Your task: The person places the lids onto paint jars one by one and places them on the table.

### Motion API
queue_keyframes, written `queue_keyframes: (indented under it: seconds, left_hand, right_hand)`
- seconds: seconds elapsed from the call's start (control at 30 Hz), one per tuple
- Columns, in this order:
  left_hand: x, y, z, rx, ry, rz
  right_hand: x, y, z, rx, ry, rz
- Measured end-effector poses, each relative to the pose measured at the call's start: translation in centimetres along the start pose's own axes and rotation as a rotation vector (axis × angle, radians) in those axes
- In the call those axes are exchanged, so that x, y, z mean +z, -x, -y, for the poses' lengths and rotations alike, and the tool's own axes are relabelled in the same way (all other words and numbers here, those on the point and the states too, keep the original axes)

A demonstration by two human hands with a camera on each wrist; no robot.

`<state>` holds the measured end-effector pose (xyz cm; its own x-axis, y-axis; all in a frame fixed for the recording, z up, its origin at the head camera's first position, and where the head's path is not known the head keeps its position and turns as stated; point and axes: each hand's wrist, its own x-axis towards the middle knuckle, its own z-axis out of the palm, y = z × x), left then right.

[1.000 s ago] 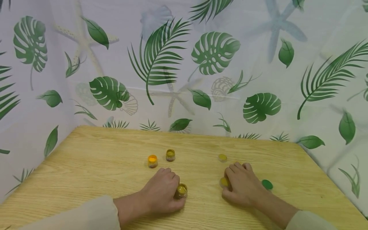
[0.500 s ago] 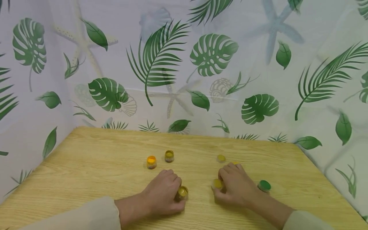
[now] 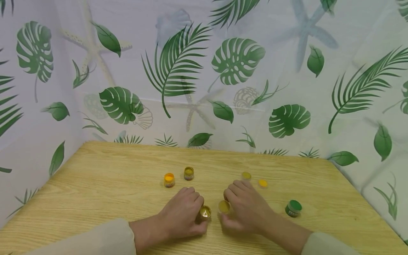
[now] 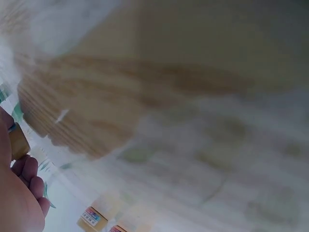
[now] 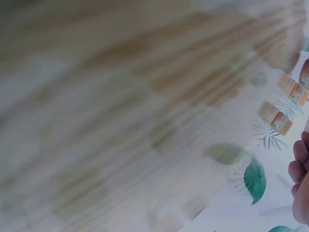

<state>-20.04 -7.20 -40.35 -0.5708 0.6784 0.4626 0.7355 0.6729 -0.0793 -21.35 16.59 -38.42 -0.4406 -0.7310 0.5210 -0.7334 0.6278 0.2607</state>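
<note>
In the head view my left hand (image 3: 181, 214) grips a small uncapped jar of gold paint (image 3: 205, 211) upright between thumb and fingers. Part of that jar (image 4: 19, 142) also shows at the left edge of the left wrist view. My right hand (image 3: 247, 209) pinches a round gold-coloured lid (image 3: 224, 206) at its rim. Lid and jar face each other across a narrow gap. In the right wrist view only part of the right hand (image 5: 300, 179) shows, and the lid cannot be made out.
Behind the left hand stand an uncapped orange jar (image 3: 169, 180) and an uncapped dark-gold jar (image 3: 189, 173). A gold lid (image 3: 246, 176) and a yellow-orange lid (image 3: 262, 183) lie beyond the right hand. A green-capped jar (image 3: 293, 208) stands right on the wooden table (image 3: 121, 170).
My right hand has moved left with the gold lid, towards the jar in my left hand. The yellow-orange lid and the green-capped jar are now uncovered. The left hand has barely moved.
</note>
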Motion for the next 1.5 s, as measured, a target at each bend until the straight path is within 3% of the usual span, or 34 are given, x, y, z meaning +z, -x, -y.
queue_keyframes:
  seconds: [0.23,0.43,0.87,1.07,1.5]
  left_hand:
    - [0.3,0.0,0.1,-0.004,0.001,-0.005]
    - [0.6,0.0,0.0,0.018,0.019,-0.068]
    - [0.4,-0.2,0.1,0.069,0.015,-0.138]
    - [0.5,-0.2,0.1,0.083,0.009,-0.154]
    - [0.5,-0.4,0.2,0.112,0.032,-0.212]
  right_hand:
    - [-0.1,-1.5,1.6,0.031,-0.057,0.021]
    - [0.5,-2.0,2.7,0.012,-0.078,-0.018]
    - [0.7,-2.2,2.9,-0.079,-0.007,-0.062]
    - [0.8,-2.3,3.0,-0.084,-0.005,-0.046]
    - [1.1,-2.2,2.7,-0.099,-0.005,-0.107]
